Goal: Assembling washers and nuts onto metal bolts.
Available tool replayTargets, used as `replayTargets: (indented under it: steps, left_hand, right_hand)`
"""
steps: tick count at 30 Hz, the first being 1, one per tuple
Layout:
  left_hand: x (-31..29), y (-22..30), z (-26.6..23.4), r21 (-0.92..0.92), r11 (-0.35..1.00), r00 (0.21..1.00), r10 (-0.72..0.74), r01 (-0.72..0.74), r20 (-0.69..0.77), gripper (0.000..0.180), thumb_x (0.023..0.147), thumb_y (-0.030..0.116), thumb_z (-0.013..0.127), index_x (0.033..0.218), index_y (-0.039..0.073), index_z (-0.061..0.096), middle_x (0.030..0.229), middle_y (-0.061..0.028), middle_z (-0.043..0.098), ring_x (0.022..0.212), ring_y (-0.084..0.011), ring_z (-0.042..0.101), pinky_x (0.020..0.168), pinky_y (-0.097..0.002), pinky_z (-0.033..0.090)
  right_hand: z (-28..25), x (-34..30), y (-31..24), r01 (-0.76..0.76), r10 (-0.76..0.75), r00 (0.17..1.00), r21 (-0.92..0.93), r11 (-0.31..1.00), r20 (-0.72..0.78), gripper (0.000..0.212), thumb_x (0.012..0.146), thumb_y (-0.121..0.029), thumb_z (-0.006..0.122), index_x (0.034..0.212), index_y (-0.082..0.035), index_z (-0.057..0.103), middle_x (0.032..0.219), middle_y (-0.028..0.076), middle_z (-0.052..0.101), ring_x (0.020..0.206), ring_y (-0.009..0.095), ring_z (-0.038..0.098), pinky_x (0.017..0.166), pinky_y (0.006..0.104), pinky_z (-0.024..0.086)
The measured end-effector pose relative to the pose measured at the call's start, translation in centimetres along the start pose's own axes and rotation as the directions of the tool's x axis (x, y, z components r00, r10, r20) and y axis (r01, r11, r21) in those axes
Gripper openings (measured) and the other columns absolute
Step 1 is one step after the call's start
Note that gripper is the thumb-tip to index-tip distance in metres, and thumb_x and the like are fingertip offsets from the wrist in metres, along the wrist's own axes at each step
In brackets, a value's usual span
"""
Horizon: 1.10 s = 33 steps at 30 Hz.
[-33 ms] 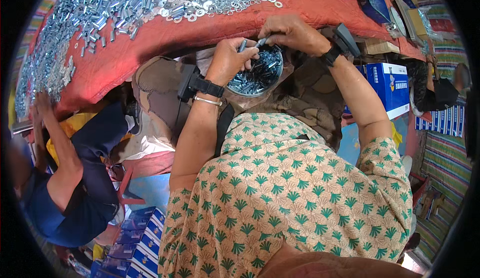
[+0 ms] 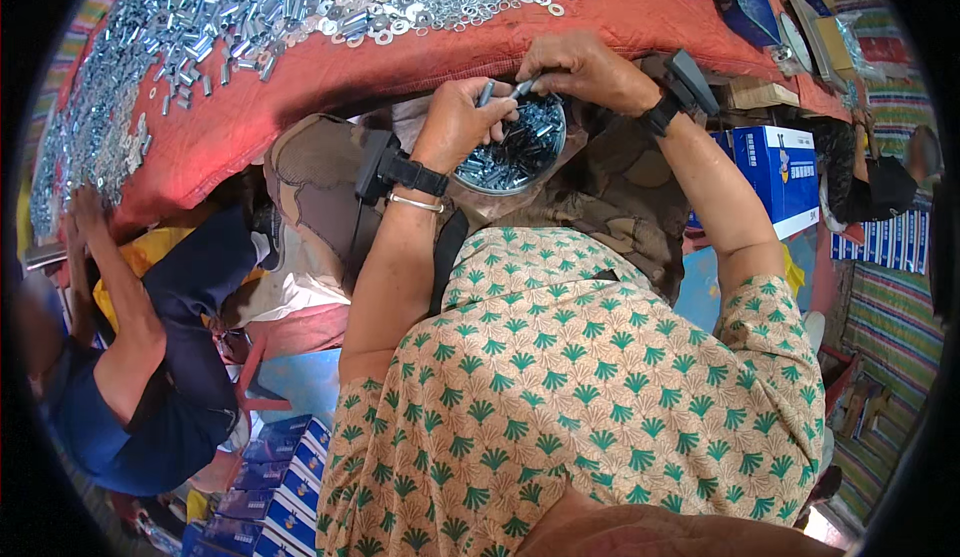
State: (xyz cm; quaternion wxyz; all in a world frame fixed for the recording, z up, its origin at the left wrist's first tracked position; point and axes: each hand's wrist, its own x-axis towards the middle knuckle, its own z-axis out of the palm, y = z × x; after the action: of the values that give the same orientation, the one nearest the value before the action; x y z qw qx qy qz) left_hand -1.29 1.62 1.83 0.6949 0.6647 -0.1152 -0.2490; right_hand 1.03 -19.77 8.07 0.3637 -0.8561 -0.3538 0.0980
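Note:
Above a round bowl [image 2: 562,143] in my lap, both of my hands are close together. My left hand [image 2: 455,122] is closed, with a small grey metal sleeve [image 2: 486,93] standing up between its fingers. My right hand [image 2: 580,65] pinches a slim metal piece [image 2: 523,88] whose near end meets the left fingertips; its exact kind is too small to tell. Many small shiny metal parts [image 2: 510,162] fill the bowl below the hands. Part of its far rim is hidden behind my fingers.
A red cloth-covered table [image 2: 300,82] lies ahead, heaped with metal sleeves [image 2: 215,17] and washers [image 2: 385,19]. On the left, another person's hand [image 2: 85,207] touches the pile's edge. Blue boxes [image 2: 775,172] stand right, more boxes [image 2: 265,497] lower left. A blue tray [image 2: 750,2] sits far right.

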Motion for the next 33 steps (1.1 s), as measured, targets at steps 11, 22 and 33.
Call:
replayTargets:
  steps: [11,22,33]
  left_hand:
    - [1.1,-0.6,0.7,-0.362,0.932,0.996,0.020,0.014,0.088,0.024,0.093,0.015,0.056,0.106,-0.005,0.058,0.091,-0.0105,0.065,0.069,-0.0129,0.064,0.058,-0.0190,0.051]
    - [2.1,-1.1,0.6,-0.553,0.833,0.998,-0.043,0.011,-0.045,0.024,0.091,0.015,0.060,0.105,-0.004,0.056,0.097,-0.0170,0.065,0.078,-0.0167,0.066,0.068,-0.0232,0.055]
    - [2.5,-1.1,0.6,-0.595,0.803,0.999,0.001,-0.025,-0.040,0.022,0.091,0.014,0.059,0.104,-0.003,0.053,0.098,-0.0163,0.064,0.086,-0.0201,0.066,0.073,-0.0255,0.055]
  right_hand:
    - [1.8,0.0,0.3,-0.001,0.009,0.991,0.064,0.998,-0.132,0.022,0.079,-0.011,0.071,0.098,-0.001,0.062,0.083,0.006,0.063,0.077,0.014,0.061,0.069,0.0283,0.050]
    - [-2.0,1.6,8.1,-0.317,-0.009,0.819,-0.465,0.826,-0.574,0.022,0.080,-0.021,0.068,0.090,-0.002,0.067,0.085,0.014,0.063,0.079,0.028,0.062,0.071,0.0356,0.048]
    - [-1.9,1.7,7.3,-0.358,0.078,0.853,-0.471,0.806,-0.516,0.024,0.081,-0.020,0.070,0.090,0.001,0.066,0.088,0.012,0.066,0.077,0.021,0.063,0.068,0.0314,0.049]
